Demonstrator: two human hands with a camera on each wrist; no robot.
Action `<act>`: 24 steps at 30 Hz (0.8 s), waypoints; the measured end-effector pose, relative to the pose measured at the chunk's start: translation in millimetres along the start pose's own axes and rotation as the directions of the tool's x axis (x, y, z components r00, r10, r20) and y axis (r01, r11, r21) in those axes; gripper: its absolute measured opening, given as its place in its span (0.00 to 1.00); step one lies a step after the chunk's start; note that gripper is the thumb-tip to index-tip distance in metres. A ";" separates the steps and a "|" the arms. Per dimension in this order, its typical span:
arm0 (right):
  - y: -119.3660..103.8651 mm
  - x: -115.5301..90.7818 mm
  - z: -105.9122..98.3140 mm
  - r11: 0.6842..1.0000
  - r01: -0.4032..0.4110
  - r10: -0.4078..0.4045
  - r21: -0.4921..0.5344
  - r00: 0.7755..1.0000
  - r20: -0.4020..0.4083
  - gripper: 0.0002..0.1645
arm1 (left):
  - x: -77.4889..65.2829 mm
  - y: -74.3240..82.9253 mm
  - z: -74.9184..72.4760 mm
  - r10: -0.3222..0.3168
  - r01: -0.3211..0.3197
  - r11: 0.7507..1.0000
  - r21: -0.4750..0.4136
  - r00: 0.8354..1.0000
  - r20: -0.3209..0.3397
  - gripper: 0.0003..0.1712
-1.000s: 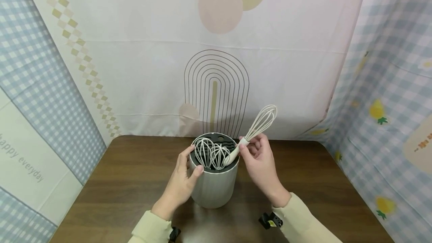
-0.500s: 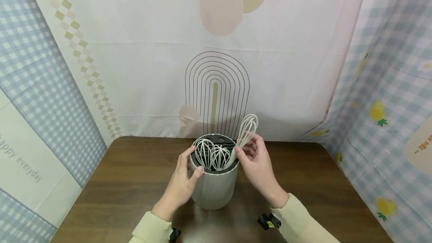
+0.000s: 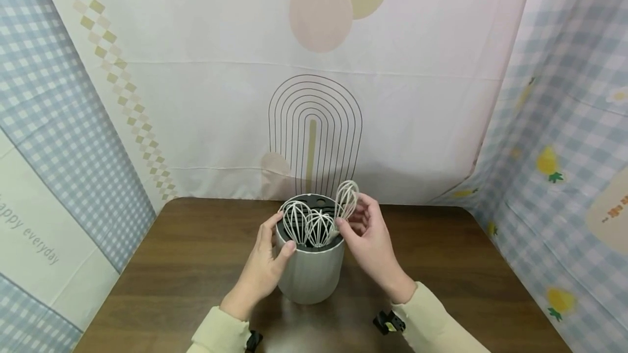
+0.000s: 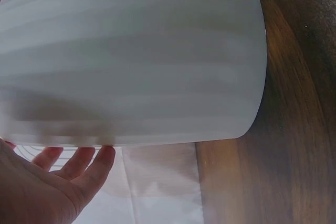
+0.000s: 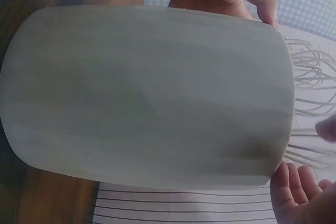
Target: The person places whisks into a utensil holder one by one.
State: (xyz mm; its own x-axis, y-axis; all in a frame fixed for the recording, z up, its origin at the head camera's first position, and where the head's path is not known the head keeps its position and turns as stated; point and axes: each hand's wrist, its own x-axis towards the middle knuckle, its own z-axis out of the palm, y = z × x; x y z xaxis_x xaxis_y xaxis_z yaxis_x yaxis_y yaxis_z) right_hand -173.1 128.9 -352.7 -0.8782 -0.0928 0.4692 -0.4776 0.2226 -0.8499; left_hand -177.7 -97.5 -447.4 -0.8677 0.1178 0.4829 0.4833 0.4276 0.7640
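Observation:
A pale grey, ribbed cylindrical utensil holder (image 3: 310,277) with a black slotted top (image 3: 310,200) stands upright on the table. Two whisks, a larger one (image 3: 296,222) on the left and a smaller one (image 3: 320,229) beside it, stand in it with their wire heads up. My left hand (image 3: 265,260) holds the holder's left side near the rim, thumb in front and fingers around the side. My right hand (image 3: 370,236) pinches a third whisk (image 3: 346,200) at the right side of the top, below its wire head; the handle's lower part is hidden.
The brown wooden table (image 3: 196,266) runs out to both sides of the holder. A pale patterned cloth (image 3: 221,124) hangs behind its back edge. Blue checked cloths (image 3: 554,113) hang at the left and right.
The whisk in my right hand has gone from leaning right to nearly upright and has sunk lower into the holder. My left hand has stayed on the holder.

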 end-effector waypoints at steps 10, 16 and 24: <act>27.0 -3.2 3.0 0.991 0.127 -0.124 -0.042 0.991 0.052 0.36 | -0.2 -0.4 -5.6 0.004 -0.004 1.000 -0.005 1.000 -0.013 0.39; 21.8 -9.5 -2.9 0.977 0.210 -0.207 -0.037 0.975 0.079 0.34 | -2.8 -0.4 -7.0 -0.016 0.016 1.000 -0.008 1.000 -0.010 0.39; 43.1 -16.3 -22.3 0.919 0.247 -0.212 -0.306 0.967 0.141 0.36 | -8.4 -0.2 -19.4 -0.076 0.067 0.992 0.104 0.993 0.086 0.41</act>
State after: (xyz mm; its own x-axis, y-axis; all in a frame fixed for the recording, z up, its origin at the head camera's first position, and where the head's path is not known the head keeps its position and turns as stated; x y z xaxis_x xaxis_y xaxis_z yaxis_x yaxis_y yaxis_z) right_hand -178.8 161.5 -391.6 -0.7514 -0.2738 0.6003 -0.6478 0.4792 -0.5923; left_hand -168.3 -116.0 -443.4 -0.9089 0.1619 0.3843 0.4090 0.5258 0.7458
